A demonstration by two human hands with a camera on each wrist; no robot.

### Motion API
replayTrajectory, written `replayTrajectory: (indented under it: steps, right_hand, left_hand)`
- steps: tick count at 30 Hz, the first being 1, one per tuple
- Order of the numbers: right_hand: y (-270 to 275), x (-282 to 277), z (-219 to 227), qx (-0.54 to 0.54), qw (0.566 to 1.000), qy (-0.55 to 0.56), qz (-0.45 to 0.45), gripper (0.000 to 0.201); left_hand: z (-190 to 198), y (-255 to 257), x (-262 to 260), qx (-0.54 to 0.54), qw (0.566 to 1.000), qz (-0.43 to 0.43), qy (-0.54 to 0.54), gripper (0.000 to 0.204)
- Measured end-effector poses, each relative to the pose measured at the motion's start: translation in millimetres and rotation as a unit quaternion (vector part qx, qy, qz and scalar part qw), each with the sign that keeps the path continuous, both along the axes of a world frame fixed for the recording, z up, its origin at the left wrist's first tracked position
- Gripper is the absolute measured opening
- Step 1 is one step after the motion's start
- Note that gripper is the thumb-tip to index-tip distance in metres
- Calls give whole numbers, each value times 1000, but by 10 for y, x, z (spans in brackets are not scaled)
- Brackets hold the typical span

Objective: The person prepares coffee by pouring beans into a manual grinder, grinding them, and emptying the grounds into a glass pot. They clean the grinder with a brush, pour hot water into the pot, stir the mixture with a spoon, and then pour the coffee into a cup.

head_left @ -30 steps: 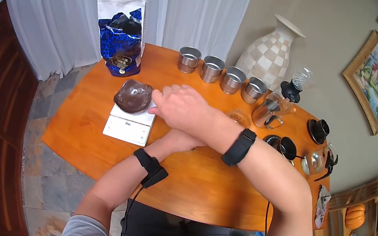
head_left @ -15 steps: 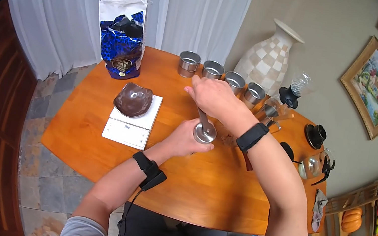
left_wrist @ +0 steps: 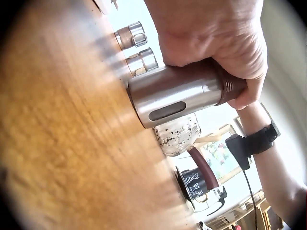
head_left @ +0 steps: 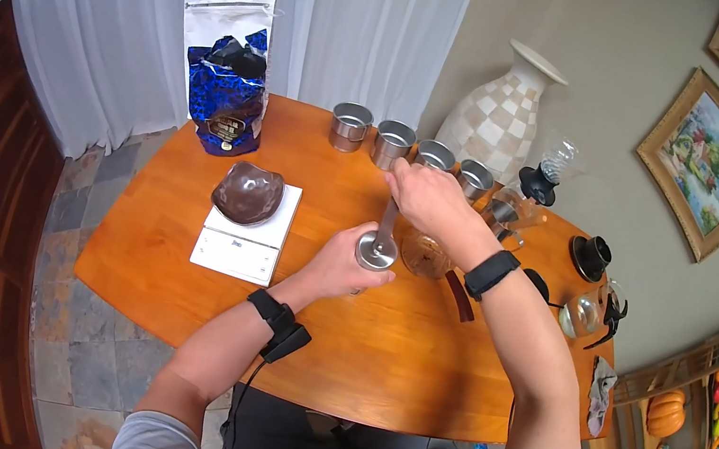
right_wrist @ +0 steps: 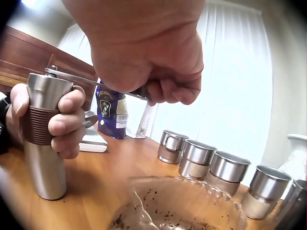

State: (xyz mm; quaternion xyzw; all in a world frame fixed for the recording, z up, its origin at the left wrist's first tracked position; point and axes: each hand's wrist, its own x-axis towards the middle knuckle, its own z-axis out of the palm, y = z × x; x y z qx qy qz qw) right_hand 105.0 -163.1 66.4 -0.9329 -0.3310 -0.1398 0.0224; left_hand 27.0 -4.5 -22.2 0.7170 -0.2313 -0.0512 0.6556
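My left hand [head_left: 341, 265] grips a hand coffee grinder [right_wrist: 46, 167], fingers wrapped round its brown ribbed band. The steel grinder stands upright over the table, with a small window slot in its lower body in the left wrist view. From its top runs a flat metal crank [head_left: 388, 222]. My right hand [head_left: 431, 201] holds the outer end of that crank with curled fingers, covering the knob. Close to the grinder's right is a glass pot [right_wrist: 180, 206] with dark specks inside and a brown handle [head_left: 459, 297].
On the left, a dark brown bowl [head_left: 248, 193] sits on a white scale [head_left: 235, 260], with a blue and white bag [head_left: 226, 95] behind it. Several steel cups [head_left: 350, 130] line the back edge near a checkered vase [head_left: 494, 114]. A black cup [head_left: 596, 255] stands at right.
My right hand has swung the crank from the left, where the forearms crossed, round to the back right. Since half a second ago it has moved only slightly. My left hand still holds the grinder.
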Motion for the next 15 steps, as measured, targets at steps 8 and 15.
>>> replayTrajectory:
  steps: [8, 15]
  right_hand:
    - [-171, -96, -27, 12, 999, -17, -24, 29]
    - [-192, -95, -47, 60, 996, 58, -38, 31]
  left_hand:
    - [13, 16, 14, 19, 1000, -2, -9, 30]
    - [-66, 18, 71, -48, 999, -11, -9, 31]
